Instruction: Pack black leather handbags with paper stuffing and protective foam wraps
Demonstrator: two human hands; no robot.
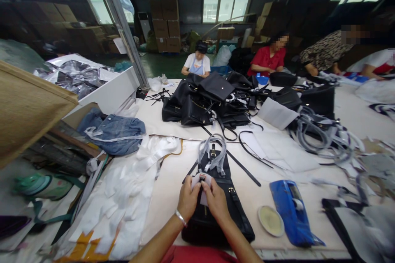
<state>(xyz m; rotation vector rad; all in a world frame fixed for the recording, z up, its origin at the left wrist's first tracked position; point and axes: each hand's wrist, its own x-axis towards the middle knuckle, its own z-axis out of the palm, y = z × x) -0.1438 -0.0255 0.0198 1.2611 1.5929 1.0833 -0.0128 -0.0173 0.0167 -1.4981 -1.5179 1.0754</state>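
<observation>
Gripping a white sheet (204, 200) in curled left hand (188, 195) and right hand (216, 199), with thumbs close together at a small dark fitting (202, 178); held over a black bag (212, 230) on the table (171, 181).

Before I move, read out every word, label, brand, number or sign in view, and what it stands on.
No text here can be read.
Small pale sheet held over the black leather-like bag: any lettering too small.
Long blue tape dispenser: any marking too blurred.
Stacked brown cardboard boxes: any print too dark and blurred.
</observation>
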